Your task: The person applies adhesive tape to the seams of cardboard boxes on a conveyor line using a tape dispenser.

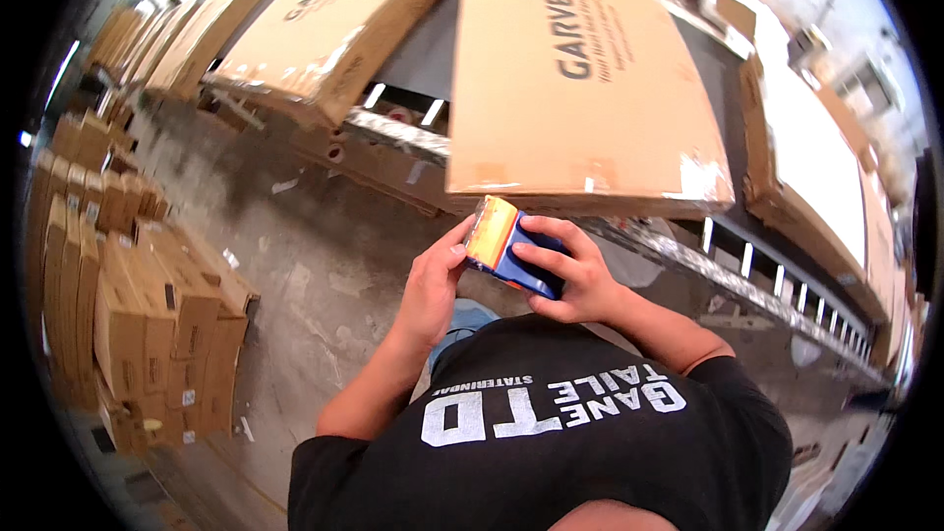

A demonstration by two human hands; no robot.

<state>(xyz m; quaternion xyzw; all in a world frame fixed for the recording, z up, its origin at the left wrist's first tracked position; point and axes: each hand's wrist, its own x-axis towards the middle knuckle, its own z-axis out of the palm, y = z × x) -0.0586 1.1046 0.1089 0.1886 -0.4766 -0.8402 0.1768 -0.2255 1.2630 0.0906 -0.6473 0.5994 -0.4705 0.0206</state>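
In front of my chest I hold a blue tape dispenser (pixel 533 272) with a yellowish roll of tape (pixel 493 233). My right hand (pixel 575 273) wraps round its blue body, fingers over the top. On the other side, my left hand (pixel 433 278) grips the roll end with thumb and fingertips; whether it pinches a loose tape end is too small to tell. Just beyond the dispenser lies a large flat cardboard box (pixel 590 128), its near edge close to my hands. Shiny clear tape shows on the box's near right corner.
The box rests on a conveyor (pixel 420 49) with a metal side rail (pixel 688 256). Another flat carton (pixel 324 25) lies to its left, and an opened carton with a white panel (pixel 811 162) to its right. Stacked cartons (pixel 167 324) stand on the floor at left.
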